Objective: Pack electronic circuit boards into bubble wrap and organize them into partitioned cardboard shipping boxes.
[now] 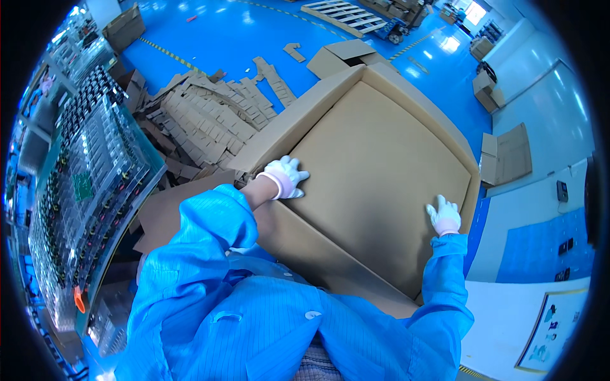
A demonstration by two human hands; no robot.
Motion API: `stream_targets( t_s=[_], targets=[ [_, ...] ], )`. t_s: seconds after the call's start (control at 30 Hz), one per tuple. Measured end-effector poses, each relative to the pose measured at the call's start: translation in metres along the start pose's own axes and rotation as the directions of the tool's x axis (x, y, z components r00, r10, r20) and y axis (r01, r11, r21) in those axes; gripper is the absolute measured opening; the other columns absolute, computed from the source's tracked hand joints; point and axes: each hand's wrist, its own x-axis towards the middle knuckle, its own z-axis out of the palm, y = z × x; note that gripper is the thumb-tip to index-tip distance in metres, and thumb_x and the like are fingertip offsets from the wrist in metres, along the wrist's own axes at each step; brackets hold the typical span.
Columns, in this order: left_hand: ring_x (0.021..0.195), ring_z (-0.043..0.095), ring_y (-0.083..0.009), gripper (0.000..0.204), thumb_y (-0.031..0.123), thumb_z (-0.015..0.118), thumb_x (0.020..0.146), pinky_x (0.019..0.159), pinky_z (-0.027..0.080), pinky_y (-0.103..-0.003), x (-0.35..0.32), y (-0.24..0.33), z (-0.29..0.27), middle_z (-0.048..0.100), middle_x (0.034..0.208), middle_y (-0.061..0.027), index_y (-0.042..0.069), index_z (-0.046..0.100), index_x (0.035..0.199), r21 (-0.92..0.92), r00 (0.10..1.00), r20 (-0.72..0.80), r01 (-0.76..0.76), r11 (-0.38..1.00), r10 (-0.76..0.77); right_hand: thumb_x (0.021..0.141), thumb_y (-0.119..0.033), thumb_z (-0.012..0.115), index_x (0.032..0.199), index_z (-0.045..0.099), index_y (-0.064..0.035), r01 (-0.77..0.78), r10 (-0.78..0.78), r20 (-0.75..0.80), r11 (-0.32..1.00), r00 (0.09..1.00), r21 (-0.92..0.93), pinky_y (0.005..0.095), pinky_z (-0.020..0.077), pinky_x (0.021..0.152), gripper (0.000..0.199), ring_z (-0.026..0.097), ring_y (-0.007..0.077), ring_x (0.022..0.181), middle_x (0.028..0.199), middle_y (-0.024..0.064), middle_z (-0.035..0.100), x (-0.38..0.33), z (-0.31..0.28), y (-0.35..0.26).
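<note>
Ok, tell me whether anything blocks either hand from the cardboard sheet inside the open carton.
Nothing visible does: the white-gloved left hand and right hand both appear to rest on the cardboard sheet lying inside the open carton.

Gloved in white and splayed, the left hand (284,176) and the right hand (444,216) rest on opposite sides of a brown sheet (375,171) inside a large box (286,134), while cardboard scraps (203,120) lie heaped on a blue floor (229,41), a slatted pallet (344,15) farther off.
</note>
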Motion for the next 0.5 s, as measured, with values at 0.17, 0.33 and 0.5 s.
stream_targets(
  t_s=[0.17,0.33,0.5],
  targets=[
    [0.108,0.046,-0.0336,0.058,0.050,0.054,0.079,0.089,0.042,-0.045,0.008,-0.014,0.029,0.043,0.126,-0.0136,0.016,0.047,0.126,-0.011,0.994,-0.061,-0.088,0.996,0.087,0.076,-0.055,0.056,0.129,0.039,-0.0072,0.000,-0.048,0.298,0.987,0.953,0.159,0.0444,0.0412,0.091,0.074,0.049,0.0421,0.108,0.117,0.0252,0.051,0.011,0.014,-0.060],
    [0.096,0.053,-0.0325,0.040,0.042,0.054,0.077,0.084,0.045,-0.042,0.021,-0.028,0.021,0.057,0.104,-0.0112,0.009,0.059,0.098,-0.231,0.993,-0.050,-0.119,0.966,0.110,0.077,-0.053,0.056,0.127,0.041,-0.0061,0.082,-0.165,0.375,0.970,0.912,0.228,0.0431,0.0432,0.089,0.070,0.052,0.0420,0.105,0.115,0.0228,0.055,0.042,0.010,-0.038],
    [0.079,0.058,-0.0318,0.021,0.019,0.057,0.077,0.073,0.048,-0.038,-0.019,-0.046,-0.027,0.060,0.092,-0.0094,0.007,0.059,0.094,-0.406,0.558,-0.827,-0.504,0.762,-0.071,0.081,-0.050,0.053,0.115,0.051,-0.0050,0.083,-0.132,0.381,0.986,0.915,0.142,0.0437,0.0444,0.086,0.057,0.056,0.0397,0.099,0.107,0.0201,0.060,0.074,-0.003,-0.090]
  ],
)
